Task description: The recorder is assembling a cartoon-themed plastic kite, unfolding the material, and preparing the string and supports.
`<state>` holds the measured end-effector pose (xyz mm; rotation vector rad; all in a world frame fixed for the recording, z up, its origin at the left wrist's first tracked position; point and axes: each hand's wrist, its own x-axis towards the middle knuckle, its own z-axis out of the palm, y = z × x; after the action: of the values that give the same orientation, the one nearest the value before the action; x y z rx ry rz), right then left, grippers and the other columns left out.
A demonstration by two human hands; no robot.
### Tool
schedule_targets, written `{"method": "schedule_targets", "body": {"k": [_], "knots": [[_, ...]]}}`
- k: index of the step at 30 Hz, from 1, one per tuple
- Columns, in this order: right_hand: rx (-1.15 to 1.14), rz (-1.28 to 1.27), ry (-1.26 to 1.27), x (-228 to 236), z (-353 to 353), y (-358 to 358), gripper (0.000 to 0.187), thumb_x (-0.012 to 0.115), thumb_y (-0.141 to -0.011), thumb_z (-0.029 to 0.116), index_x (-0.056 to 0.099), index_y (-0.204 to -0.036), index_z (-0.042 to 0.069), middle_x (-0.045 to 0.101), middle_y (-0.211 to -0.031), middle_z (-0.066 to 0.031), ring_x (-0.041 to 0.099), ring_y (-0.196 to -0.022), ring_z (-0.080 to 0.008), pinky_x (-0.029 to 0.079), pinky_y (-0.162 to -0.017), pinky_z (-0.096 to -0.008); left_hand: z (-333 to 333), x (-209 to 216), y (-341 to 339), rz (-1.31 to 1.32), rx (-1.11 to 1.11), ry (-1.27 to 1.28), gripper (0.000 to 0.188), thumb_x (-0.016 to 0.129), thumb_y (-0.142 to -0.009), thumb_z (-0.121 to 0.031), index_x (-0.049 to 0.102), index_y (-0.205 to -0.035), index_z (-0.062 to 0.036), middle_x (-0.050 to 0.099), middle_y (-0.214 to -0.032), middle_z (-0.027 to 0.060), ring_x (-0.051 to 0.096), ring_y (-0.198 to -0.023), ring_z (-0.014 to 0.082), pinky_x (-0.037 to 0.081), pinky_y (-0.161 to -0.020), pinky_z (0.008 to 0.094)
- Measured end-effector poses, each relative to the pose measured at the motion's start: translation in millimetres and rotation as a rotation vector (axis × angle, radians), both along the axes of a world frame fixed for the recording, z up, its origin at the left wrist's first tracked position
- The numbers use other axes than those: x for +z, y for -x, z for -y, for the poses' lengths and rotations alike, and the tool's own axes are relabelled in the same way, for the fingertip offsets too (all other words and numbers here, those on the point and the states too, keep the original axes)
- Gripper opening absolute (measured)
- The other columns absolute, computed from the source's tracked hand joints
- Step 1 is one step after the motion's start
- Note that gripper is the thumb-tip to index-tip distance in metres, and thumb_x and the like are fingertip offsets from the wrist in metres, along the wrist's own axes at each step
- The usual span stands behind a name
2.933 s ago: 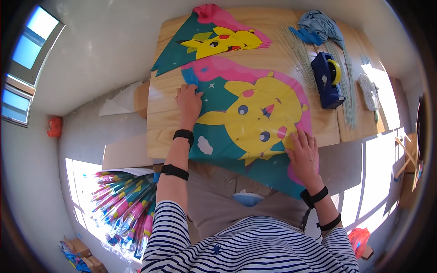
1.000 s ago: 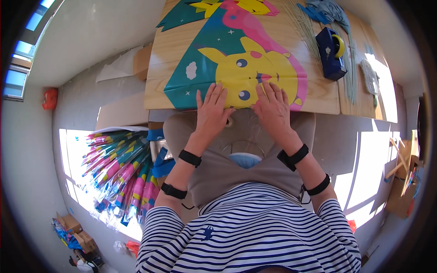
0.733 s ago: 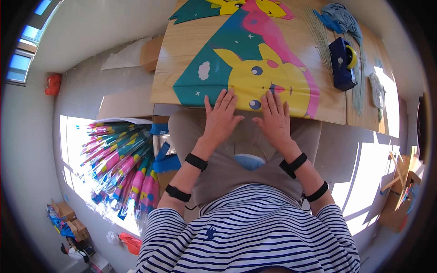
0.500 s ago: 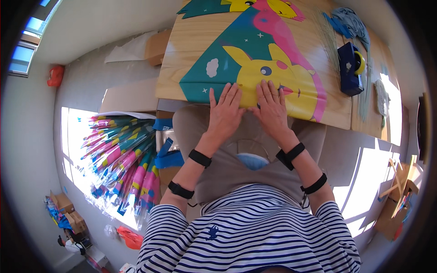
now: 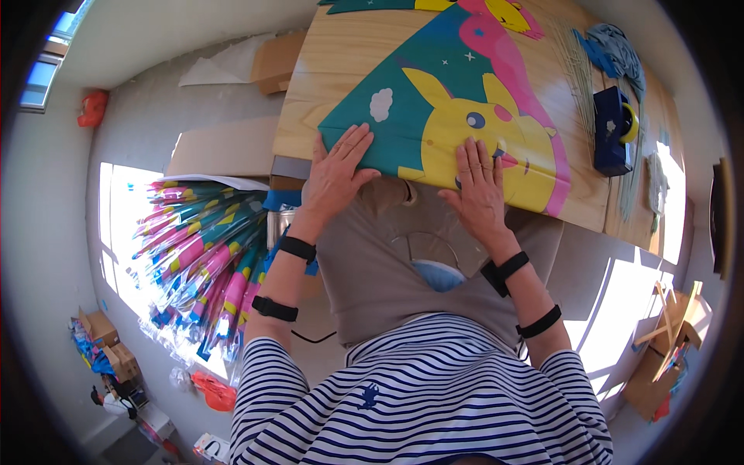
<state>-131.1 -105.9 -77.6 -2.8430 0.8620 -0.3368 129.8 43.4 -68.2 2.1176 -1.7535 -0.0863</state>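
A thin printed sheet, like a kite's sail, [image 5: 387, 101] in green, pink and yellow with a cartoon face lies on the wooden table [image 5: 310, 85]. Its near edge hangs along the table's front, over my lap. My left hand [image 5: 337, 174] lies flat on the sheet's green left corner, fingers stretched and thumb apart. On the yellow face, near the front edge, my right hand [image 5: 480, 190] rests flat with its fingers out. Neither hand grips anything. A second printed sheet [image 5: 511, 17] lies at the table's far side, partly out of view.
At the table's right are thin pale rods [image 5: 575, 74], a dark blue tape dispenser [image 5: 611, 143], a blue-grey cloth [image 5: 618, 54] and a clear plastic box [image 5: 657, 182]. Many plastic-wrapped printed bundles [image 5: 209, 256] fan out at my left, by a cardboard box [image 5: 225, 147].
My left hand has slid left from the yellow face's edge to the green corner. My right hand stays flat on the face. The whole view has shifted slightly.
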Motion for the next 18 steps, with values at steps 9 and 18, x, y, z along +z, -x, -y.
{"method": "schedule_targets", "body": {"k": [9,18], "knots": [[-0.018,0.024,-0.002,-3,2,2,0.088,0.066,-0.085,0.050,0.032,-0.153,0.005,0.028,-0.161,-0.0125,0.023,-0.151,-0.0296,0.017,-0.120,-0.0540,-31,-5,-52,0.179,0.396,0.029,0.058,0.069,-0.090,-0.028,0.052,-0.142,-0.0092,0.048,-0.150,0.0058,0.044,-0.139,0.0257,0.016,-0.118,0.0593],[0.000,0.082,-0.004,2,1,0,0.081,0.060,-0.089,0.052,0.038,-0.149,0.002,0.033,-0.158,-0.0141,0.026,-0.149,-0.0312,0.019,-0.119,-0.0542,32,3,63,-0.026,-0.106,0.014,0.060,0.070,-0.087,-0.025,0.052,-0.140,-0.0052,0.045,-0.152,0.0081,0.037,-0.144,0.0262,0.018,-0.118,0.0567]]}}
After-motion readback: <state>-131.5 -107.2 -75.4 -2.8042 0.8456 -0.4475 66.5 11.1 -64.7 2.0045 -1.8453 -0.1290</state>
